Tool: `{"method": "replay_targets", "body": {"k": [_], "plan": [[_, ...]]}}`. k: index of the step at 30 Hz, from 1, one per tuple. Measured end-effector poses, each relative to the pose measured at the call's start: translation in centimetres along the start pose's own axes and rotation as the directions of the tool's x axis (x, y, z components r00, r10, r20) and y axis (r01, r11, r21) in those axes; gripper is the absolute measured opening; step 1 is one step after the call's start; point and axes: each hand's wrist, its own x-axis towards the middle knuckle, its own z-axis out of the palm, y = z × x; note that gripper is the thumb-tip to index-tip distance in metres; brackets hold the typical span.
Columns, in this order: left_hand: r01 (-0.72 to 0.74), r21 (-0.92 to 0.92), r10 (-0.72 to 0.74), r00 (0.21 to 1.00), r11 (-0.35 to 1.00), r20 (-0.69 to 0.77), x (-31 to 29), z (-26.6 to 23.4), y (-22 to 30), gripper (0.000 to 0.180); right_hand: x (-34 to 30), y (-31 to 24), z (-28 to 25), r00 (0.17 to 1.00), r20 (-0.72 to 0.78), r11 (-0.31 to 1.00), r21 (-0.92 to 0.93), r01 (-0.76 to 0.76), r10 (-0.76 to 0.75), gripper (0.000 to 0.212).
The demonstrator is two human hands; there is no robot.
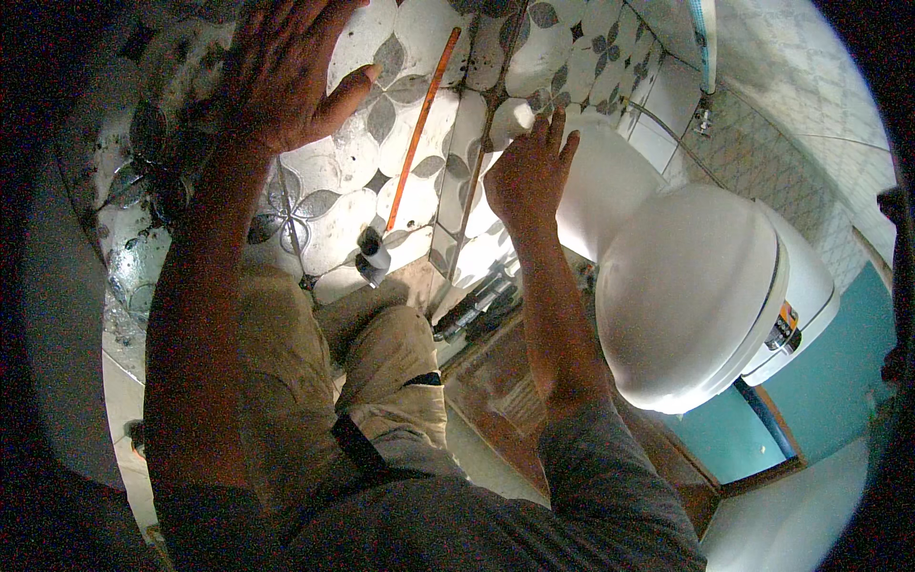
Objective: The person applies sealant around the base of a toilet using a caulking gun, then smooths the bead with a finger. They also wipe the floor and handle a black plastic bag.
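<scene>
My left hand (pixel 291 81) reaches over the patterned floor tiles (pixel 419 195) at the upper left. Its fingers are stretched out and its thumb stands apart, with no object visible in it. At centre right, my right hand (pixel 530 172) is beside the base of a white toilet (pixel 696 286). Its visible fingers are extended and apart, holding nothing I can see. Whether either hand presses on the tiles is hard to tell. Between my hands lies a thin orange strip (pixel 424 129). A short grey pipe piece (pixel 374 257) is near my knee.
A dark tool-like object (pixel 477 305) lies right of my knee, partly in shadow. A thin hose (pixel 677 143) runs behind the toilet toward a small valve (pixel 703 122) on the wall. A brown, worn board-like surface (pixel 500 391) is below my right forearm. Dark smears mark the left tiles.
</scene>
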Motion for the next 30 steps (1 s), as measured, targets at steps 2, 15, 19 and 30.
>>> {"method": "replay_targets", "body": {"k": [2,15,19,30], "plan": [[-0.001,0.03,0.0,1.0,1.0,0.01,-0.1,0.0,0.0,0.071,-0.7,-0.3,0.0,1.0,-0.003,1.0,0.027,-0.001,0.002,0.049],[-0.076,-0.082,0.062,0.985,0.994,-0.161,-0.2,1.2,-0.3,0.07,-4.3,-0.6,-0.6,0.992,0.081,0.987,0.136,0.081,-0.092,0.063],[-0.069,0.0,0.069,0.996,0.998,-0.055,0.0,0.6,-0.4,0.068,-4.9,-0.5,-0.5,0.984,0.13,0.988,0.104,0.11,-0.123,0.062],[-0.05,-0.013,0.05,0.999,0.999,-0.016,0.1,1.1,-0.7,0.072,-6.8,0.0,-0.1,0.986,0.05,0.969,0.197,0.147,-0.16,0.058]]}}
